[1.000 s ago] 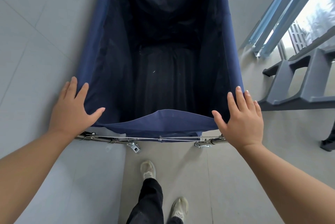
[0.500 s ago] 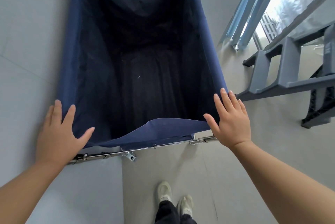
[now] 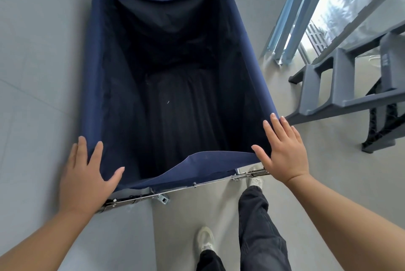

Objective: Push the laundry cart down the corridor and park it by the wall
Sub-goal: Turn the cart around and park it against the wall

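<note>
Laundry cart (image 3: pixel 175 86) stands close alongside the wall (image 3: pixel 39 51) at left; contact cannot be confirmed. Left hand (image 3: pixel 85 174) and right hand (image 3: pixel 282 152) rest flat, fingers spread, on its near corners, grasping nothing. Parking step; next requires squaring it up.

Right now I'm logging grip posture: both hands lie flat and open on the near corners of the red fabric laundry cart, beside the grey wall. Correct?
Not quite: the head view shows a navy blue fabric laundry cart, not red. The left hand and right hand do lie flat and open on its near corners, beside the grey wall.
</note>
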Available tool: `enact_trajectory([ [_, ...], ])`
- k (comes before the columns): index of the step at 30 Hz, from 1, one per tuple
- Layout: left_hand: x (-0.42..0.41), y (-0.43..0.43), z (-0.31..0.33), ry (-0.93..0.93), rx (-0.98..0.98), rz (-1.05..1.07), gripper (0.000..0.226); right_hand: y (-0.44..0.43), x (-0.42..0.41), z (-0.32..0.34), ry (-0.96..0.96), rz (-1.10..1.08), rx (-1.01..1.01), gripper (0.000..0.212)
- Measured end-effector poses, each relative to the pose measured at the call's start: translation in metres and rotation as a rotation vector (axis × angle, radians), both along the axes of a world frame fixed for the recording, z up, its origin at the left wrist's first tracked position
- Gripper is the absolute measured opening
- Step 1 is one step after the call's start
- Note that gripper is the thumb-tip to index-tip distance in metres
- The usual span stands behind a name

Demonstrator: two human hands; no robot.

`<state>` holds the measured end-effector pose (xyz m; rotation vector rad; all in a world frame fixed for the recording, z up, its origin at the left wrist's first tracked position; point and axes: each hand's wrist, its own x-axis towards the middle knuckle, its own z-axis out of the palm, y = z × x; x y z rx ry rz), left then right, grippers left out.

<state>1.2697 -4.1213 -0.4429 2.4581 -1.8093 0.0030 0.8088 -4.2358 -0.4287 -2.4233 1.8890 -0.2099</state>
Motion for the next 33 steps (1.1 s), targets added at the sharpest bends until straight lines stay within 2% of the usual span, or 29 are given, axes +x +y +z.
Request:
enact_trajectory([
  [25, 0.012, -0.001, -0.003, 0.005, 0.097, 0.009, 0.093, 0.002, 0.004, -0.005, -0.034, 0.019, 0.009, 0.073],
  [33, 0.002, -0.005, 0.004, 0.035, 0.122, -0.006, 0.100, -0.002, -0.003, -0.006, -0.015, 0.026, 0.019, 0.074],
])
